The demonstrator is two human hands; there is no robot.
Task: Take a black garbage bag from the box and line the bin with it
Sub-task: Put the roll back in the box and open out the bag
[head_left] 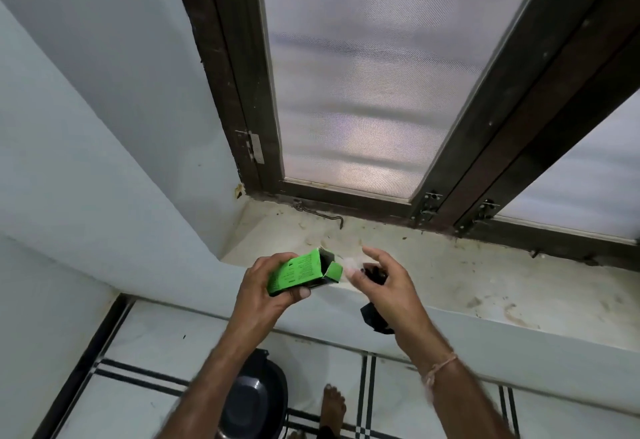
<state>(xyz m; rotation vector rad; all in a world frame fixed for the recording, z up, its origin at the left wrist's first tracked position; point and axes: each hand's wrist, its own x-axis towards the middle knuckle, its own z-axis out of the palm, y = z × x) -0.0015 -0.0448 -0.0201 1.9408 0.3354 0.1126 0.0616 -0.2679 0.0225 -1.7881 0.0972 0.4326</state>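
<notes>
The left hand's fingers (300,293) are curled round a small green cardboard box (298,274). The thumb presses on the box's lower edge and the other fingers wrap its far side. The left hand (266,286) holds the box tilted just left of the frame's middle, with its open end and loose flap pointing right.

Just right of that flap, the right hand's fingers (375,254) are loosely bent and slightly blurred, the forefinger raised and the thumb reaching toward the box mouth. The right hand (386,291) keeps a crumpled black garbage bag (375,321) tucked in its palm. One dark fold shows between the fingers and more hangs out below the heel of the hand. A thin thread band (440,367) circles that wrist.

Behind both hands a pale, stained window sill (467,282) runs to the right edge. Above it, a dark wooden window frame (502,109) holds mesh screens across the upper half of the frame.

At the bottom centre, partly hidden by the left forearm, the dark bin (258,400) stands on the white tiled floor (138,352) with black stripes. A bare foot (334,404) is just right of it.
</notes>
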